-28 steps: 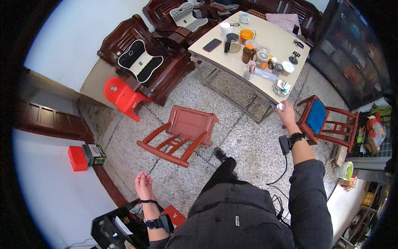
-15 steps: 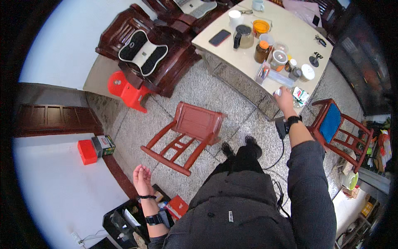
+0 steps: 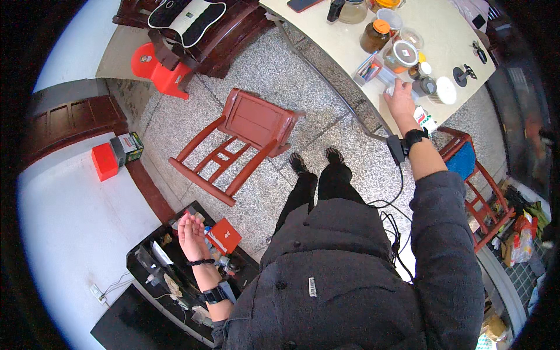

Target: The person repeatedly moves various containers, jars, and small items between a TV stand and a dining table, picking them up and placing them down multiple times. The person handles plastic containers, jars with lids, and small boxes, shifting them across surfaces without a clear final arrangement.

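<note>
My right hand (image 3: 400,104) reaches over the near corner of the cream table (image 3: 341,44), its fingers closed on a small white object (image 3: 390,91) mostly covered by them. Around it are a clear plastic box (image 3: 386,76), a small dark jar (image 3: 426,86), a white ribbed cup (image 3: 445,91) and a white-and-green packet (image 3: 424,119). My left hand (image 3: 191,237) hangs at the lower left above a black cabinet, palm up and fingers curled together. Whatever its fingertips hold, if anything, is too small to make out.
Jars, a glass jug (image 3: 352,10) and a pen box (image 3: 368,69) crowd the table. A reddish wooden chair (image 3: 251,121) stands on the floor ahead, a blue-seated chair (image 3: 461,161) by the table's right. Beside my legs runs a black cable (image 3: 396,233); a red stool (image 3: 166,76) is far left.
The view has shifted, so the table and chairs sit higher in it. My right hand has moved farther in over the table beside the plastic box. My left hand stays curled.
</note>
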Tool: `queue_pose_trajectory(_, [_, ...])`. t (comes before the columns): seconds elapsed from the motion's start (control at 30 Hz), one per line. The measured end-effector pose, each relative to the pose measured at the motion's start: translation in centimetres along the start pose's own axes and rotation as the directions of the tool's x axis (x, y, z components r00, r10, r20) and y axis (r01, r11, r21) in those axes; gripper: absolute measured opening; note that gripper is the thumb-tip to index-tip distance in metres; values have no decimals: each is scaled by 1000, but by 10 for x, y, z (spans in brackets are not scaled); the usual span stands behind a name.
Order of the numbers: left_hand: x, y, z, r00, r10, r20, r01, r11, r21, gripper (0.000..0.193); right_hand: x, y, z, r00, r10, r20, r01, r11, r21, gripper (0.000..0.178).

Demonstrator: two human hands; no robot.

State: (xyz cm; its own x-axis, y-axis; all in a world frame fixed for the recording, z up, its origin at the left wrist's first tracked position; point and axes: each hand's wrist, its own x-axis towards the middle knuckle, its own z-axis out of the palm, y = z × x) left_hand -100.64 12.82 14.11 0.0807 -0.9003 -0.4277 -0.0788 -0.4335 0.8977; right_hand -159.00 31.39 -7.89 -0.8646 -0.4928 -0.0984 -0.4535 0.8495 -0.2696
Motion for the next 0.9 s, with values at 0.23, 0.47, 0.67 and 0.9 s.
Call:
queue_pose_trajectory(0.23, [-22, -9, -3, 1000, -15, -5, 16, 1000, 24, 24, -33, 2, -86, 948, -313, -53, 315, 907, 279, 28])
queue_pose_trajectory(0.47, [-24, -18, -50, 1000, 17, 7, -17, 998, -67, 21, -89, -27, -161, 926, -373, -59, 361, 828, 429, 17])
queue_pose_trajectory(0.67, [-46, -49, -187, 993, 59, -99, -75, 982, -174, 23, -171, -146, -141, 841, -540, -37, 499, 746, 441, 14])
queue_pose_trajectory(0.9, [-103, -97, -382, 943, 29, -332, -125, 954, -271, 23, -291, -314, -117, 516, -856, 27, 759, 471, 449, 13])
